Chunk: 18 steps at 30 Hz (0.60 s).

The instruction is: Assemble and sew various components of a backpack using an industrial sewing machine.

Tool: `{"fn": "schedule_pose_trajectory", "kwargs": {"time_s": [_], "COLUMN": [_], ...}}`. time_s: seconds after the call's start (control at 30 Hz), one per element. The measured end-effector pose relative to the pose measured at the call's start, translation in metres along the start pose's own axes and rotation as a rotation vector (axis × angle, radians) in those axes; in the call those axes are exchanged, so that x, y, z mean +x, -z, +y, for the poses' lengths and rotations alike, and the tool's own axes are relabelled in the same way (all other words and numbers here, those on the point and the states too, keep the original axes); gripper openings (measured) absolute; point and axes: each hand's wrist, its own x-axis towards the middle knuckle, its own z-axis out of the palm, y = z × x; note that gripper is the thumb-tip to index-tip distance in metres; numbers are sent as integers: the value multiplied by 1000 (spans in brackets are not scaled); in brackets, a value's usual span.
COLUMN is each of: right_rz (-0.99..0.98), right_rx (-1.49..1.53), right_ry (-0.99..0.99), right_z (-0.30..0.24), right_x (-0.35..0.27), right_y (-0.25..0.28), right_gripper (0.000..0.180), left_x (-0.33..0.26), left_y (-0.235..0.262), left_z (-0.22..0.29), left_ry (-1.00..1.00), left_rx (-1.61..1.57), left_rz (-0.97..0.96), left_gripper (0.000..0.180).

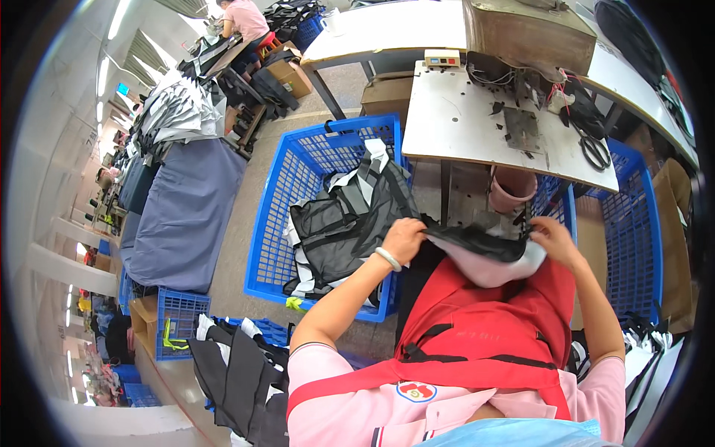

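I can't see my left hand's (403,238) fingertips; they curl closed over one end of the black-and-white fabric piece (484,257), and my right hand (552,237) pinches the other end. The piece stretches between them above my red apron (484,328). The table edge (506,167) lies just beyond both hands; the blue crate (272,223) sits left of my left hand.

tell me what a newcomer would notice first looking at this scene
Probably the big blue plastic crate left of centre, heaped with grey and black fabric pieces. Just right of it, the left hand and right hand stretch a black and white fabric piece between them over a red apron. Above, a white worktable carries black scissors.
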Motion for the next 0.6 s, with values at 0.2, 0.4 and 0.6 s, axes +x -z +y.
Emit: {"fn": "schedule_pose_trajectory", "kwargs": {"time_s": [0.2,0.4,0.6], "right_rz": [-95,107,136], "right_rx": [-163,-487,-195], "right_ry": [440,773,858], "right_z": [-138,-213,-236], "right_x": [-31,-63,-67], "right_y": [-40,38,91], "right_gripper": [46,30,32], "left_x": [44,76,108], "left_y": [24,114,148], "left_z": [137,219,250], "left_ry": [-261,-375,-317], "left_rx": [20,-303,-730], "left_rz": [-407,-604,-770], "left_gripper": [23,26,31]}}
